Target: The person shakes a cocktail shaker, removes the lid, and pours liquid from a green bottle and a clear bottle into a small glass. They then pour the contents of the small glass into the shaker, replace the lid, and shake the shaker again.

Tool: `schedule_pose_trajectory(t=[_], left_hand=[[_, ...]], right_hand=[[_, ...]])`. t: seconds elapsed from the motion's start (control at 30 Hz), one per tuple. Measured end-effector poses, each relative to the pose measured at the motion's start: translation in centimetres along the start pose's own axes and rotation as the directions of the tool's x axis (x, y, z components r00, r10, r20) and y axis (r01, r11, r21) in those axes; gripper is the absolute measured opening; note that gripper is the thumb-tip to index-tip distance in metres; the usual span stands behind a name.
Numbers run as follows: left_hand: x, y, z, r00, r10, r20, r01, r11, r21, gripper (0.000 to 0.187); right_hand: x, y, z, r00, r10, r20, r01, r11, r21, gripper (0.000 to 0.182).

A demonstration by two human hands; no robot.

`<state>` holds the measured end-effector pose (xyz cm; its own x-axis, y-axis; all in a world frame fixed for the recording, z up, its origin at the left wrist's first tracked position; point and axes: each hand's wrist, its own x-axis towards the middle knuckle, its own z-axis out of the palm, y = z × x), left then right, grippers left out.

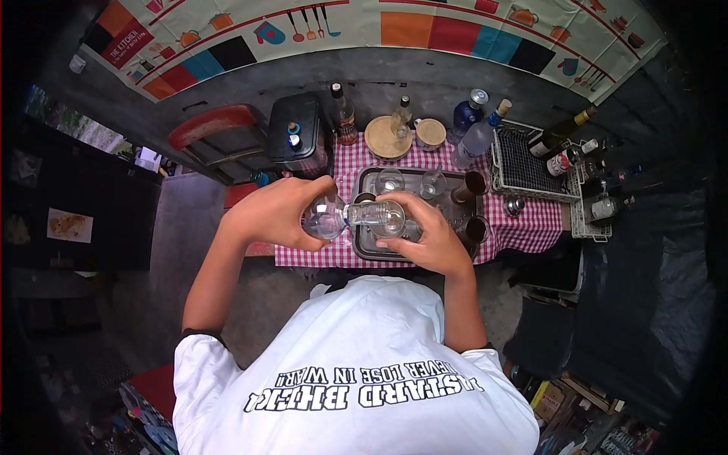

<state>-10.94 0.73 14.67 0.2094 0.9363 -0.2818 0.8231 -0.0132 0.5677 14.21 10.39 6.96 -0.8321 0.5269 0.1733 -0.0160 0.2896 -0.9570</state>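
Note:
My left hand (280,212) is wrapped round the wide end of a clear glass bottle (326,218), which lies on its side with its neck to the right. That neck meets a small clear drinking glass (379,218) that my right hand (432,235) grips between thumb and fingers. Both are held up in front of my chest, over the near left part of a dark metal tray (368,246). On the tray stand a clear glass (433,184), another clear glass (390,180) partly behind my right hand, and two dark brown glasses (472,186).
The tray rests on a red-and-white checked cloth (318,256). Behind it stand a brown-tinted bottle (345,117), round wooden lids (388,136) and blue bottles (469,114). A wire basket (531,189) with several bottles is at right, a black bin (297,125) and red chair (212,125) at left.

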Motion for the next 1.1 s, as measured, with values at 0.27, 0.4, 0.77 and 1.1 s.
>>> schedule_pose_trajectory(t=[0.27, 0.4, 0.77, 1.1], left_hand=[[0.5, 2.2, 1.0, 0.999, -0.033, 0.027, 0.031, 0.998, 0.046, 0.064], [0.4, 3.1, 1.2, 0.999, -0.036, 0.020, 0.035, 0.998, 0.052, 0.064], [0.7, 4.9, 1.4, 0.994, -0.086, 0.067, 0.077, 0.989, 0.130, 0.064], [1.0, 5.8, 1.3, 0.994, -0.077, 0.078, 0.065, 0.987, 0.150, 0.064]], right_hand=[[-1.5, 0.3, -0.9, 0.999, -0.039, 0.003, 0.039, 0.998, -0.050, 0.058], [-2.2, 1.0, -1.0, 0.998, -0.059, -0.006, 0.059, 0.998, 0.017, 0.058], [-3.6, 1.5, -1.3, 0.998, -0.052, -0.036, 0.054, 0.996, 0.071, 0.058], [-4.1, 1.7, -1.6, 0.998, -0.036, -0.041, 0.039, 0.996, 0.078, 0.058]])
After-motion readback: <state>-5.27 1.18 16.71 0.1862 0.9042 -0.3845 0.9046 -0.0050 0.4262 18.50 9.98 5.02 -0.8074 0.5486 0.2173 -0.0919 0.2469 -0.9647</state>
